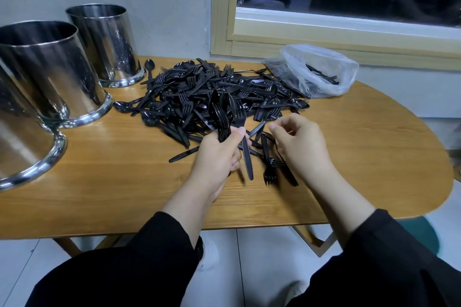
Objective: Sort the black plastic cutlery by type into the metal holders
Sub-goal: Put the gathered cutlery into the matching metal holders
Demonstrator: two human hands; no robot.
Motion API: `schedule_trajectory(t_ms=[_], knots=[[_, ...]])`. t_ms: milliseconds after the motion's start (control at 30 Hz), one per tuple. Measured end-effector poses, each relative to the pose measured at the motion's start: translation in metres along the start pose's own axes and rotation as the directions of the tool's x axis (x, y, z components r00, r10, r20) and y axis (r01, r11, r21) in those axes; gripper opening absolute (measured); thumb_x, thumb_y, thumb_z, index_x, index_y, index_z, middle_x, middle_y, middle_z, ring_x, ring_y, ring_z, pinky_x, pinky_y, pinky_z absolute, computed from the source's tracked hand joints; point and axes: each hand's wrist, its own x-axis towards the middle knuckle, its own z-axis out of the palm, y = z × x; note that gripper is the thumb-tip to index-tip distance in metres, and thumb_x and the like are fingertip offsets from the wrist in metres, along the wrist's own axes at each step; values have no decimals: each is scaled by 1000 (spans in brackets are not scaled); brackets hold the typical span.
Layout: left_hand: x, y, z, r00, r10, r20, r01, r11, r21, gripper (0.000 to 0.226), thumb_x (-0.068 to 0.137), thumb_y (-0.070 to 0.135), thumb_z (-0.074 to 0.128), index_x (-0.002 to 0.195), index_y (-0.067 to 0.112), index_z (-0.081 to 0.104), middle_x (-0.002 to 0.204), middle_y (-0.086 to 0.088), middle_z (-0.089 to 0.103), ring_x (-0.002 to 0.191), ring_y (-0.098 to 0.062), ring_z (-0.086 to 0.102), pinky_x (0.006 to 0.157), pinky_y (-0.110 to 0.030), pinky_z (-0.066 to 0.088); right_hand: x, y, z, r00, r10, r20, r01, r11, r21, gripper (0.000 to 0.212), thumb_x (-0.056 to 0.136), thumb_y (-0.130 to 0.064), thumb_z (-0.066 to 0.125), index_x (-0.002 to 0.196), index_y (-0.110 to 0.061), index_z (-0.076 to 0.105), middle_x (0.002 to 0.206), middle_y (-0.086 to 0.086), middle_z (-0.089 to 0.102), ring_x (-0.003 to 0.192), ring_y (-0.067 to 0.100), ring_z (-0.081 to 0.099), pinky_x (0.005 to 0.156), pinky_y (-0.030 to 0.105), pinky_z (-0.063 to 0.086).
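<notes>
A big heap of black plastic forks, spoons and knives [212,90] lies on the middle of the wooden table [112,182]. My left hand [219,152] grips a bunch of black forks [222,114], tines pointing up, at the heap's near edge. My right hand [299,142] hovers just right of it with curled fingers that hold black forks [270,167], tines hanging down toward the table. Three shiny metal holders stand at the left: one far [104,42], one in the middle [50,70], one nearest [20,152], cut off by the frame.
A clear plastic bag [321,67] with more black cutlery lies at the back right under the window frame [224,20]. The table's rounded end is at the right. A teal stool [424,234] shows below that end.
</notes>
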Motion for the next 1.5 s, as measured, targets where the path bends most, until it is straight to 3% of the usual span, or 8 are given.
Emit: schedule_trajectory(t_ms=[167,467,633,767,933,1067,1267,1500], knots=[[-2,3,1,1000,4,-20,-4,1000,5,24,107,23,54,95,8,69,65,-6,62,54,-16,42,52,-30,32,12,16,-8,981,137,136,-72,914,-399,43,93,-42,68,126,-14,66,115,6,72,101,24,64,77,25,40],[1,-1,-1,997,-53,-63,53,999,-6,23,104,24,57,102,5,71,65,-2,56,61,-14,47,49,-25,37,28,19,-5,986,153,62,-110,890,-442,15,88,-24,67,91,-12,75,81,10,71,79,27,64,66,31,50],[2,0,-1,997,-46,-60,46,999,8,23,103,26,61,97,6,70,67,-1,59,63,-17,49,52,-29,38,39,12,-26,985,122,-121,-127,991,-29,16,89,-27,71,81,-14,71,64,-4,60,66,18,54,64,29,42],[4,-1,0,998,-29,-50,30,999,16,27,103,25,61,96,0,67,67,-3,58,66,-26,43,55,-32,35,22,-16,-27,981,113,159,-164,920,357,9,90,-11,74,87,-4,70,61,0,61,55,14,53,58,28,49],[2,-1,0,999,-13,-33,14,999,33,22,102,27,65,81,25,74,71,0,66,65,-18,59,64,-36,46,12,-28,-4,969,117,218,-213,841,498,28,89,-4,74,112,-3,60,62,-2,64,59,16,62,65,26,57],[2,-3,1,1000,11,2,-11,997,70,17,101,24,64,99,11,76,102,-5,79,104,-24,72,98,-43,55,13,-23,9,967,114,228,-208,868,451,29,89,-7,74,114,1,63,69,4,63,59,14,62,62,25,56],[-1,0,4,999,-16,51,13,998,63,12,103,21,63,102,16,73,78,-5,75,54,-13,55,48,-25,38,16,-20,7,978,83,189,-155,902,402,17,91,-11,73,84,0,61,66,9,60,57,19,58,63,35,55],[0,-1,0,1000,9,-12,-8,999,39,18,103,20,62,100,5,73,70,-5,66,63,-26,52,54,-33,38,-2,-4,-16,995,-101,20,102,994,-50,16,95,-36,67,88,-23,72,73,-11,66,65,2,57,66,24,46]])
